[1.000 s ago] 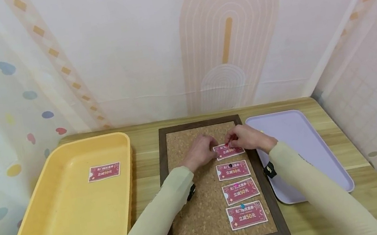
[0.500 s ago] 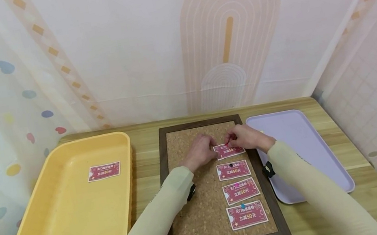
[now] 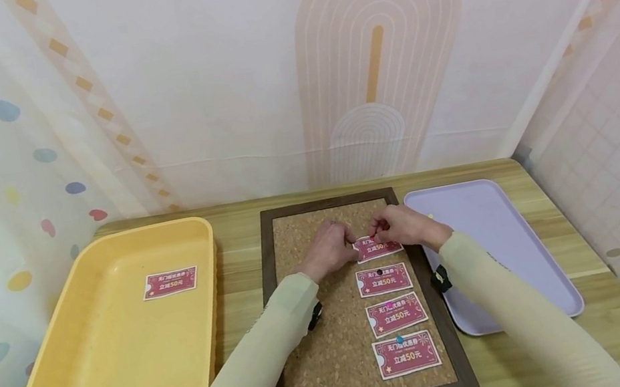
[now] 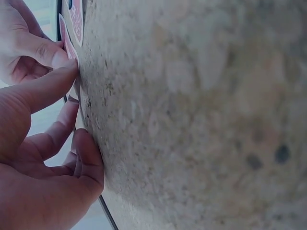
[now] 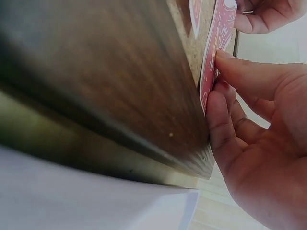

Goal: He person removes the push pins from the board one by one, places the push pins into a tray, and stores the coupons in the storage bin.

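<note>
A framed cork board (image 3: 325,367) lies on the table, with a column of red discount coupons along its right side. My left hand (image 3: 328,250) holds the left edge of the topmost coupon (image 3: 378,249) with thumb and fingertips. At that coupon's upper middle, my right hand (image 3: 403,227) pinches a red pushpin (image 3: 373,236), mostly hidden by the fingers. Both hands close in on this coupon in the left wrist view. Below it, the other coupons carry a black pin (image 3: 380,272), a pink pin (image 3: 389,305) and a blue pin (image 3: 399,339).
To the left stands a deep yellow tray (image 3: 214,303) with a single coupon (image 3: 170,283) lying in it. A shallow lilac tray (image 3: 486,213) sits right of the board, partly under the right forearm. A patterned curtain (image 3: 210,101) hangs behind the table.
Both hands stay at the top coupon with the red pushpin, almost motionless. The head view has shifted very slightly.
</note>
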### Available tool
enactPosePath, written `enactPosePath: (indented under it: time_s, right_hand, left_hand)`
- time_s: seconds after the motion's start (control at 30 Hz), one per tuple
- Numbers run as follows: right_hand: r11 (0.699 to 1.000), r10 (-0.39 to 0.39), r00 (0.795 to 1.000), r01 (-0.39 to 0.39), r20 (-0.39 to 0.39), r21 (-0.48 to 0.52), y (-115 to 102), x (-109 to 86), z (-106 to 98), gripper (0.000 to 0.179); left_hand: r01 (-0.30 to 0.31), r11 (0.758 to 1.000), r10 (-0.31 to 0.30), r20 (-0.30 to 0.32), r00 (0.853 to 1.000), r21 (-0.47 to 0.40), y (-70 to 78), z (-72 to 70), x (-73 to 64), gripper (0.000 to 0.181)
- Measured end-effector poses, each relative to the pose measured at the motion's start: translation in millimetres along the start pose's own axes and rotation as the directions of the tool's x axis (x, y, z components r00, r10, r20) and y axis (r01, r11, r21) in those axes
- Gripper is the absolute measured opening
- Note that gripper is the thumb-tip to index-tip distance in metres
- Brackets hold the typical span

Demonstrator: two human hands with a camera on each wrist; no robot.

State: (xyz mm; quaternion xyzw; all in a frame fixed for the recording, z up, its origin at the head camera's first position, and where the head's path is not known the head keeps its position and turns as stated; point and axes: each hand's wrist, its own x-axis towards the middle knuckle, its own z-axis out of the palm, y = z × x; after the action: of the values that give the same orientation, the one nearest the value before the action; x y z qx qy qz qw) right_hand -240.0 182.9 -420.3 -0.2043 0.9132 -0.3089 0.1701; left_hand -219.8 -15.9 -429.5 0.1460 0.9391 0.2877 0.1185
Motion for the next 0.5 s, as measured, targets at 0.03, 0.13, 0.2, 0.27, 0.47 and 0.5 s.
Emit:
enactPosePath:
  time_s: [0.03, 0.13, 0.2, 0.27, 0.47, 0.5]
  right_hand:
    - [1.0, 0.001, 1.0, -0.001, 0.001, 0.001, -0.3, -0.2, 0.0, 0.005]
    - [1.0, 0.002, 1.0, -0.002, 0.004, 0.007, -0.4, 0.1, 0.3, 0.006]
    - [1.0, 0.003, 1.0, -0.003, 0.007, 0.016, -0.1, 0.2, 0.3, 0.007]
    - [1.0, 0.001, 1.0, -0.001, 0.006, 0.025, 0.5, 0.5, 0.2, 0.007]
    - [0.999, -0.011, 1.0, 0.01, 0.014, 0.037, 1.9, 1.9, -0.6, 0.008]
    - [0.999, -0.011, 1.0, 0.01, 0.015, 0.036, 1.8, 2.2, -0.7, 0.007]
  left_hand:
    - [-0.005, 1.0, 0.005, 0.005, 1.0, -0.004, 0.3, -0.2, 0.0, 0.018]
    - [-0.011, 1.0, 0.012, 0.026, 1.0, -0.025, 1.4, -1.1, -0.4, 0.019]
    - [-0.012, 0.999, 0.013, 0.034, 0.999, -0.042, 1.8, -1.5, -0.3, 0.02]
    - [-0.013, 0.999, 0.014, 0.036, 0.999, -0.05, 2.1, -1.8, -0.3, 0.021]
    - [-0.046, 0.985, 0.051, 0.026, 0.998, -0.163, 0.4, -2.8, -0.7, 0.027]
    - [-0.051, 0.979, 0.056, 0.021, 0.998, -0.2, -0.5, -2.9, -1.0, 0.029]
